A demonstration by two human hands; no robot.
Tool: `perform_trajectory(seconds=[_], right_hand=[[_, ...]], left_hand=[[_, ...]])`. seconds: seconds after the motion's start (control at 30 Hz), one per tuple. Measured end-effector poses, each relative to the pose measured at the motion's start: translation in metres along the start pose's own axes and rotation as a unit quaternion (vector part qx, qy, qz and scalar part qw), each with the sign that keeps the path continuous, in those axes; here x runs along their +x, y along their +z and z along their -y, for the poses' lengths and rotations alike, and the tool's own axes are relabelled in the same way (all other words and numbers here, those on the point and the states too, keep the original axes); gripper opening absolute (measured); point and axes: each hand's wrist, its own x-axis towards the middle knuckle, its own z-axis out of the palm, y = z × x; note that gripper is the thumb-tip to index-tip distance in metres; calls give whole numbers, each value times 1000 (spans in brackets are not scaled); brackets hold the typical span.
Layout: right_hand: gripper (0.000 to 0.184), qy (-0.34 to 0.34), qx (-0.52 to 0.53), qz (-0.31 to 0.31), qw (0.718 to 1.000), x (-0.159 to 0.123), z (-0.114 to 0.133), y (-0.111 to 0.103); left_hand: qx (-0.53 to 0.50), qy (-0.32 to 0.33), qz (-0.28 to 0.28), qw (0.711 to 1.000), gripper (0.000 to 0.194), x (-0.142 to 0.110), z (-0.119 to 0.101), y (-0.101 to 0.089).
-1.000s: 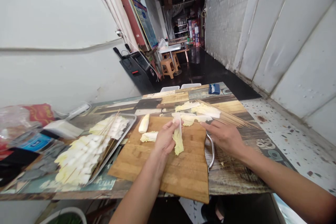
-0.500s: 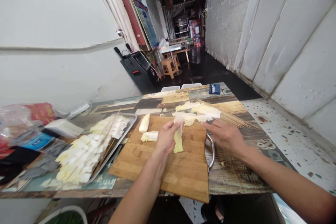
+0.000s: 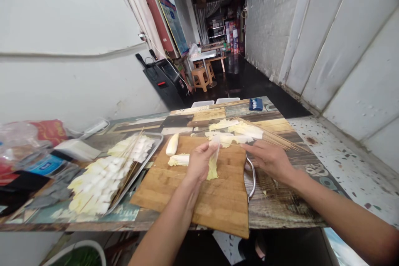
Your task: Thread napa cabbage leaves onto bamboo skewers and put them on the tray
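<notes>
My left hand is closed on a napa cabbage leaf, pinching its white upper part while the yellow end hangs over the wooden cutting board. My right hand is closed round a thin bamboo skewer, which points left toward the leaf. On the board's far left are a small cabbage heart and another cabbage piece, partly behind my left hand. Beyond the board lie loose cabbage leaves beside a bundle of bare skewers.
A metal tray on the left carries skewered cabbage. Behind the board lies a knife with a wide dark blade. A blue packet sits at the table's far end. Plastic bags crowd the left side, and a metal handle juts from the board.
Both hands keep their holds and have barely moved. The whole view has shifted slightly; the leaf's hanging end sits a little higher in the picture.
</notes>
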Motion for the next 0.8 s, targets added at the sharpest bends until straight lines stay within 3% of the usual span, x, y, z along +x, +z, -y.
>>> perform_trajectory(seconds=[0.37,0.8], right_hand=[[38,2,42,-17,999,3,-1,0],[29,38,114,-32,992,11,28,11]], left_hand=[[28,18,25,999,38,-1,3,-1],[86,9,88,992,29,-12,20,14]])
